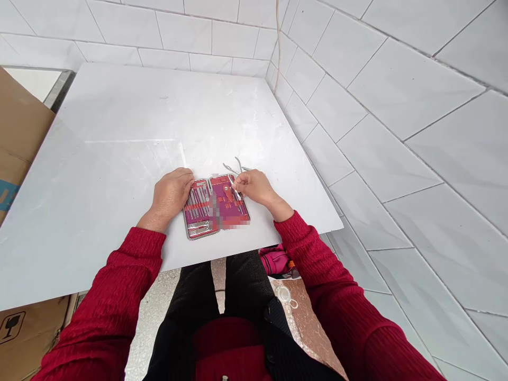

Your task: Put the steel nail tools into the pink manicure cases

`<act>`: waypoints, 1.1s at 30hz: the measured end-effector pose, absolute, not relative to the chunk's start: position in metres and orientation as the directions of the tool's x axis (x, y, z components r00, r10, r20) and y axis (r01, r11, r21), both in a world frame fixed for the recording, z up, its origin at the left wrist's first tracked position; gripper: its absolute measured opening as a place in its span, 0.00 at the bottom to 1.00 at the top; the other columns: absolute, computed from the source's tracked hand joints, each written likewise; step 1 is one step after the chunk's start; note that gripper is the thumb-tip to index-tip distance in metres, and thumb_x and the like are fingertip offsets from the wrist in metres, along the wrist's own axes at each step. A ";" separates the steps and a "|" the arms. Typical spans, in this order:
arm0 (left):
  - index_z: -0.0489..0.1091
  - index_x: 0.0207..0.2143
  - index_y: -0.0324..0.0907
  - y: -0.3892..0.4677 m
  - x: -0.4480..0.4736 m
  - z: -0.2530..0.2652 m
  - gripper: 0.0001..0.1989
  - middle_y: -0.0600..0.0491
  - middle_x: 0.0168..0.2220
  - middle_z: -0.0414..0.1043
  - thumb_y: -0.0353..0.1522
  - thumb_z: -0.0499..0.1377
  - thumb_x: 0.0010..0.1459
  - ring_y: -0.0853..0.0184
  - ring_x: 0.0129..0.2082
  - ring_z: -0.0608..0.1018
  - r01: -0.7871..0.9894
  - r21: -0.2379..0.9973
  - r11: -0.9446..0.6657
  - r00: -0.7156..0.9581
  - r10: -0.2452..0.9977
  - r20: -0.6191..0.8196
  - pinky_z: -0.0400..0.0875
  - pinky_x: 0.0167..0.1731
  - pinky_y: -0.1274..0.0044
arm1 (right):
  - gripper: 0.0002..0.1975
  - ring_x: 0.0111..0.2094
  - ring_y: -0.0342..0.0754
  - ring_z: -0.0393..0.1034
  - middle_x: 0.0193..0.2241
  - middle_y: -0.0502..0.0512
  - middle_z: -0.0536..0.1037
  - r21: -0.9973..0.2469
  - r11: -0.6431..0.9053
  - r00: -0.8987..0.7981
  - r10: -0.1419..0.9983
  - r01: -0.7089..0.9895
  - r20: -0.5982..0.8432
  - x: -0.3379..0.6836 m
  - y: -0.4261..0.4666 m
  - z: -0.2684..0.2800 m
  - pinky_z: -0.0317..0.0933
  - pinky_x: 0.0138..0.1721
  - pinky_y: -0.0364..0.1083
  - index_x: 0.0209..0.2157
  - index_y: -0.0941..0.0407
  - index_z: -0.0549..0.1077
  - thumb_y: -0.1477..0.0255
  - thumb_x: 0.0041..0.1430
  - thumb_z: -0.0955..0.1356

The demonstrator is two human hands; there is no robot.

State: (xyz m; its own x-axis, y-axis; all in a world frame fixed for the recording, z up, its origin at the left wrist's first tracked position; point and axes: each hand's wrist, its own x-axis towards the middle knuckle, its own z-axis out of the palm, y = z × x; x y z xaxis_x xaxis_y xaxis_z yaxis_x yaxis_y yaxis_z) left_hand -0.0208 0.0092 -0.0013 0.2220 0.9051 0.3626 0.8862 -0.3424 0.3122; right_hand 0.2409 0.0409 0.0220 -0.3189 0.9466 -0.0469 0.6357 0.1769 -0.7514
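A manicure set case (222,218) lies unfolded on the table, lined in purple and red. Its left half holds a row of thin metal tools (197,200) under a red strap, with nail clippers (198,228) at the bottom. My left hand (171,191) grips the case's upper left edge, fingers curled together. Over the right half, my right hand (254,186) pinches a slim silvery tool (237,191) by a red pouch; its exact kind is unclear. Just behind that hand lie metal nippers (238,164), partly covered by it.
The white tabletop (130,116) runs back to a tiled wall (182,32), with another tiled wall on the right. Cardboard boxes (19,132) stand at the left. A pink cloth item (274,259) shows below the table's front edge.
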 end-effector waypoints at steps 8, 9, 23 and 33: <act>0.77 0.39 0.44 0.009 -0.021 -0.001 0.17 0.48 0.50 0.79 0.34 0.48 0.68 0.57 0.50 0.79 0.892 0.300 -0.337 0.222 0.906 0.360 0.75 0.45 0.67 | 0.07 0.22 0.40 0.63 0.20 0.47 0.74 -0.933 -0.010 -0.333 0.933 0.359 -0.137 0.254 0.042 0.013 0.64 0.33 0.47 0.22 0.56 0.77 0.68 0.49 0.73; 0.77 0.39 0.44 0.009 -0.021 -0.001 0.17 0.48 0.50 0.79 0.34 0.48 0.68 0.57 0.50 0.79 0.893 0.301 -0.336 0.220 0.907 0.359 0.75 0.45 0.67 | 0.07 0.23 0.40 0.63 0.20 0.47 0.74 -0.934 -0.012 -0.331 0.933 0.356 -0.139 0.255 0.041 0.013 0.64 0.33 0.47 0.22 0.56 0.77 0.69 0.50 0.73; 0.77 0.38 0.44 0.008 -0.021 0.001 0.17 0.49 0.50 0.79 0.34 0.49 0.68 0.58 0.50 0.79 0.885 0.322 -0.335 0.208 0.906 0.369 0.75 0.47 0.67 | 0.10 0.31 0.45 0.70 0.32 0.49 0.79 -0.672 0.196 -0.198 0.977 0.714 0.075 0.240 0.042 0.023 0.60 0.35 0.45 0.40 0.55 0.78 0.66 0.58 0.72; 0.77 0.39 0.43 0.009 -0.019 0.001 0.16 0.49 0.50 0.79 0.33 0.49 0.67 0.58 0.51 0.79 0.888 0.316 -0.333 0.215 0.909 0.357 0.74 0.49 0.67 | 0.10 0.26 0.44 0.70 0.22 0.48 0.77 -0.670 0.240 -0.244 0.966 0.702 0.090 0.228 0.048 0.029 0.58 0.32 0.43 0.26 0.56 0.78 0.76 0.60 0.67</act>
State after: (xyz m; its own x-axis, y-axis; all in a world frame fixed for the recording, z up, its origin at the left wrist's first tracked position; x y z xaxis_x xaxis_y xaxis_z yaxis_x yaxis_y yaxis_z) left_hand -0.0194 0.0086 0.0015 0.2145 0.9093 0.3566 0.8883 -0.3334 0.3159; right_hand 0.2278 0.0483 0.0287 -0.2441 0.9656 0.0896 0.7023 0.2398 -0.6703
